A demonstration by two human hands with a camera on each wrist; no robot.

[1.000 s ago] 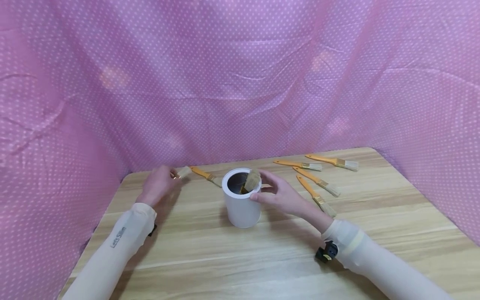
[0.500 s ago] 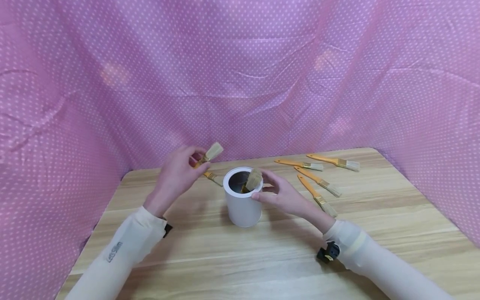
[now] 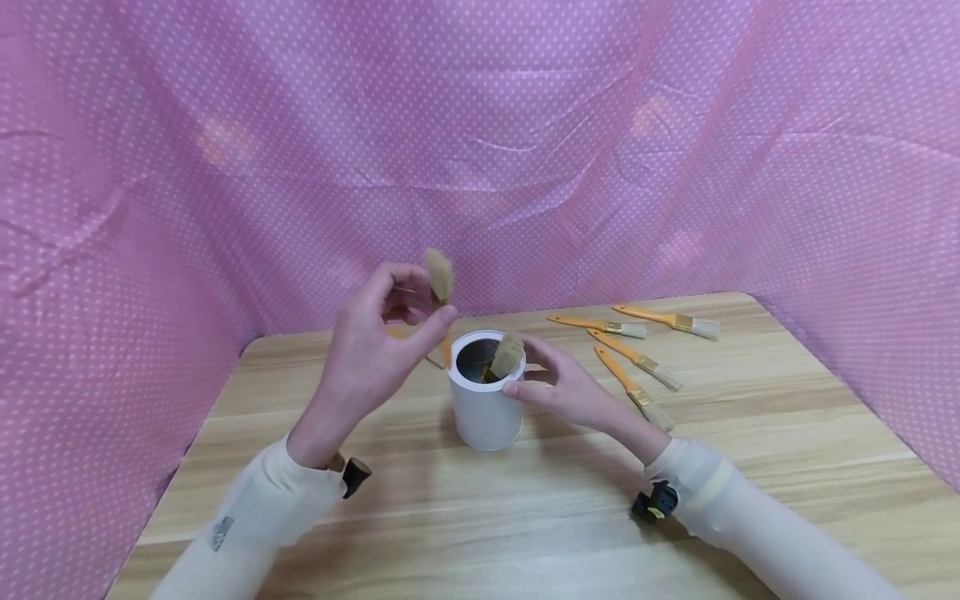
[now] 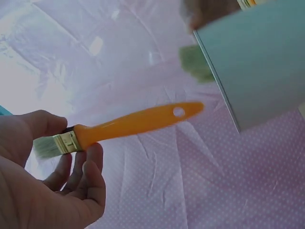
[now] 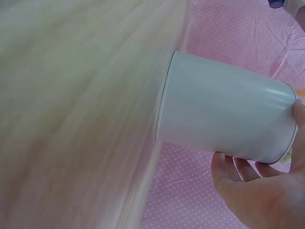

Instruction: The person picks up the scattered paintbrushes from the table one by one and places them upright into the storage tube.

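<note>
My left hand (image 3: 375, 337) pinches a paintbrush (image 4: 143, 120) at its metal band, thumb on one side and fingers on the other. Its bristles point up, and the orange handle slants down toward the left of the can's mouth. The white can (image 3: 486, 421) stands upright on the table, with a dark inside. One paintbrush (image 3: 507, 356) leans in it, bristles up over the right rim. My right hand (image 3: 573, 387) grips the can near the top on the right, thumb at the front of the rim and fingers round the far side.
Several orange-handled paintbrushes (image 3: 628, 375) lie on the wooden table (image 3: 480, 517) to the right of the can. Another paintbrush (image 3: 396, 332) lies behind my left hand, mostly hidden. A pink dotted cloth (image 3: 480, 150) hangs round the table's back and sides.
My left hand has lifted the paintbrush from the table's back left, carried it right toward the can and turned its bristles upward. My right hand has stayed on the can.
</note>
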